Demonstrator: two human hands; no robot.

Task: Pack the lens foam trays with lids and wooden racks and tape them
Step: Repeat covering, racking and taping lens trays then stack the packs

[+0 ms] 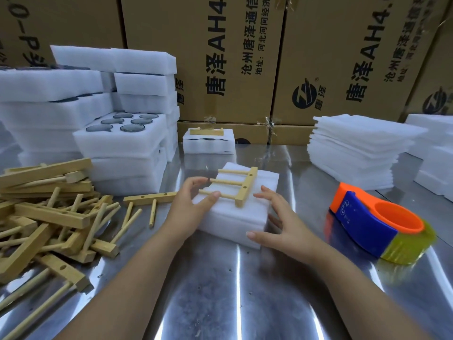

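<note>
A white foam tray with its lid [259, 182] lies on the steel table in front of me. A wooden rack [241, 186] with three dowels lies flat on the lid. My left hand [190, 204] rests on the tray's left edge, its fingers curved over the ends of the dowels. On the near right corner my right hand [282, 223] touches the tray with spread fingers. An orange and blue tape dispenser [370, 222] with yellowish tape sits to the right.
A pile of wooden racks and loose dowels [56, 217] covers the left. Stacked foam trays with lenses [122, 133] stand behind it. Another packed tray with a rack [208, 141] sits further back. Foam lids [355, 150] are stacked at right, cardboard boxes [220, 57] behind.
</note>
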